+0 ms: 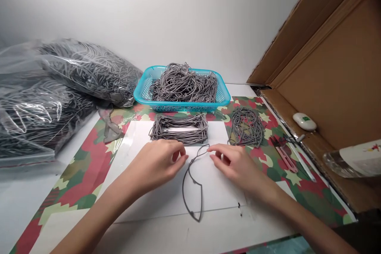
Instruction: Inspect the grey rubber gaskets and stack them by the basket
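Observation:
A thin grey loop [183, 190], twisted once near its upper part, lies on the white paper [149, 206] between my hands. My left hand [162, 160] is left of the loop, its thumb and forefinger curved with a gap between the tips and nothing between them. On the other side, my right hand [232, 162] has its forefinger tip at the loop's upper right end, with the thumb apart below it. Just beyond my hands, a rectangular stack of grey loops [180, 139] rests on the paper.
A blue basket [181, 105] full of grey loops stands behind. Bulging clear bags [89, 67] fill the left. At the right are a round grey pile [247, 127], pink-handled cutters [287, 158], a white mouse-shaped object [304, 121], a bottle [357, 158] and a cardboard wall [333, 51].

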`<action>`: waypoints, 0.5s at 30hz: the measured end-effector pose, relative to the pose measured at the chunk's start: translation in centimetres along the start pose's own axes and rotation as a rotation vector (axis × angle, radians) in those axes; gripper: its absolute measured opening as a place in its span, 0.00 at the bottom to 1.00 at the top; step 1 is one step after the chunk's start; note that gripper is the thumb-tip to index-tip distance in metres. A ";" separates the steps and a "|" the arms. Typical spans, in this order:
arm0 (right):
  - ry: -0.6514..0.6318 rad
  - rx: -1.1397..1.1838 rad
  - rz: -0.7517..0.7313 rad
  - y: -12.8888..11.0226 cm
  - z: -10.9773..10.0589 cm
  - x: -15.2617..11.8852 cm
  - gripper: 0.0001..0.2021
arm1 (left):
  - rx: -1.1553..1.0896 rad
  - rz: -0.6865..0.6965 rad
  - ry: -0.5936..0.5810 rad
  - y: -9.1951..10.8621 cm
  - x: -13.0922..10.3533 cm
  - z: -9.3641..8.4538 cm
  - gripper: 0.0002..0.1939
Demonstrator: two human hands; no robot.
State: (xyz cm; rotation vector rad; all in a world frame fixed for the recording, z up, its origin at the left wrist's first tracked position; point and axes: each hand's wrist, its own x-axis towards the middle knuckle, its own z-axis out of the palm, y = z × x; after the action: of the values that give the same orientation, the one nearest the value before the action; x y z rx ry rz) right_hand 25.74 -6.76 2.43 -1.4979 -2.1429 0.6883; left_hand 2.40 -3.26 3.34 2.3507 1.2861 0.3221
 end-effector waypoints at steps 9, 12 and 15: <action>-0.077 -0.157 -0.138 1.0 1.7 0.3 0.11 | 0.016 0.076 -0.126 0.8 -0.1 1.6 0.11; -0.065 0.082 -0.040 1.2 0.5 0.0 0.10 | 0.019 0.104 -0.046 0.8 -0.1 2.2 0.13; -0.074 0.260 0.073 1.2 -0.3 -0.2 0.08 | 0.092 0.137 0.028 0.8 0.0 3.0 0.11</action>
State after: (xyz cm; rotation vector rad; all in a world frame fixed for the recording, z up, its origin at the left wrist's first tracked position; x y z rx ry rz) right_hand 26.83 -6.56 1.92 -1.4341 -1.9689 1.0203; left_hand 4.24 -4.44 1.10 2.5266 1.1782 0.3468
